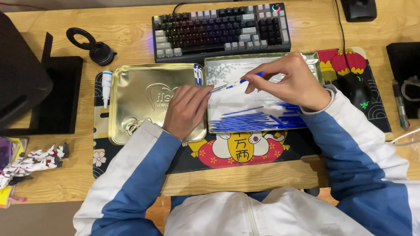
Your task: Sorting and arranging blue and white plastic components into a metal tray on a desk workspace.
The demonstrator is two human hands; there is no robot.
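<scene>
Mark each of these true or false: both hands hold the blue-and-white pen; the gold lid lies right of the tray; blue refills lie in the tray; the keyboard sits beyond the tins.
1. Both hands, left hand and right hand, hold the slim blue-and-white pen: true.
2. The gold metal tin lid lies right of the rectangular metal tray: false, it lies left.
3. Thin blue refills lie in the tray: true.
4. The backlit keyboard sits beyond both tins: true.
5. The black mouse lies inside the tray: false, it rests outside, on the mat.

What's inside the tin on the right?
The tin holds a heap of blue refills at the near side and small silvery bits at the far side. The right hand covers one corner.
</scene>
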